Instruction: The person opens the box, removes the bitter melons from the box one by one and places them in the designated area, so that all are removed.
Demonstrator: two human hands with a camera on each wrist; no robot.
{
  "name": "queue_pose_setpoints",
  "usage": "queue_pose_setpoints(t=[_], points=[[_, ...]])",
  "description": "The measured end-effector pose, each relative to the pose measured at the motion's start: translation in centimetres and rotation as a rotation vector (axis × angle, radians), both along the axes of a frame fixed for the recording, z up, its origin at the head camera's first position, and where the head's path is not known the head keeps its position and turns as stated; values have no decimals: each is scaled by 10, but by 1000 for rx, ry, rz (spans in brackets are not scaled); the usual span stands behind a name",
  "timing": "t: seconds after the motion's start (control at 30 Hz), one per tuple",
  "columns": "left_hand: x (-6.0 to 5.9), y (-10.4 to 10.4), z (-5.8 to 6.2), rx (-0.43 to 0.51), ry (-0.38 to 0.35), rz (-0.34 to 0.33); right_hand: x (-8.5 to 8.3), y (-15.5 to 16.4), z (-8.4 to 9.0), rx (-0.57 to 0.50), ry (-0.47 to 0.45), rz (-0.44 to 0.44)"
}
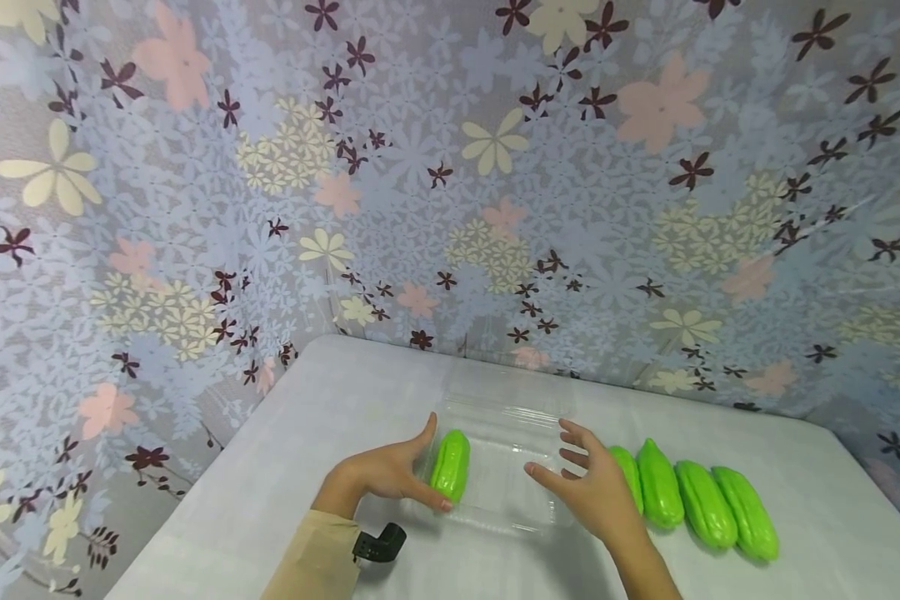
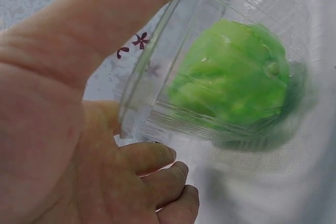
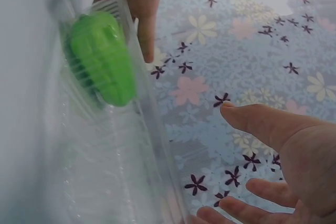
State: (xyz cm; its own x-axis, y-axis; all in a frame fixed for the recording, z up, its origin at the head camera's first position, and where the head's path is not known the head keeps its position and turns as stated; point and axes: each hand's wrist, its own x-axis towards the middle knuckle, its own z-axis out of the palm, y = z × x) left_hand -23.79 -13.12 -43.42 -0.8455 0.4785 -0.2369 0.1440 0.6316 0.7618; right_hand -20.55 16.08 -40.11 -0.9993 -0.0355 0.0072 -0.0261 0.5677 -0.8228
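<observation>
A clear plastic container (image 1: 506, 475) stands on the table with a glossy bright green, long vegetable-shaped piece (image 1: 451, 467) lying in its left end. My left hand (image 1: 390, 475) holds that end, thumb and index finger spread along it. In the left wrist view the container's rim (image 2: 137, 85) runs between thumb and index finger, while the other fingers curl loosely below. At the opposite end my right hand (image 1: 596, 492) hovers with fingers spread and nothing in them. The right wrist view shows it beside the container wall.
Several more green pieces (image 1: 708, 506) lie side by side to the right of my right hand, one partly hidden by it. A floral-patterned wall (image 1: 450, 208) rises behind the white table (image 1: 217, 517). A black camera mount (image 1: 379, 543) sits on my left wrist.
</observation>
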Motion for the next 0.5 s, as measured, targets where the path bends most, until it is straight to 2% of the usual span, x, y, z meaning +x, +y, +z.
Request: queue_pose_setpoints(t=[0.23, 0.5], points=[[1, -1, 0, -5, -7, 13, 0, -11, -8, 5, -34, 36], [1, 0, 2, -14, -6, 20, -2, -27, -17, 29, -20, 97]])
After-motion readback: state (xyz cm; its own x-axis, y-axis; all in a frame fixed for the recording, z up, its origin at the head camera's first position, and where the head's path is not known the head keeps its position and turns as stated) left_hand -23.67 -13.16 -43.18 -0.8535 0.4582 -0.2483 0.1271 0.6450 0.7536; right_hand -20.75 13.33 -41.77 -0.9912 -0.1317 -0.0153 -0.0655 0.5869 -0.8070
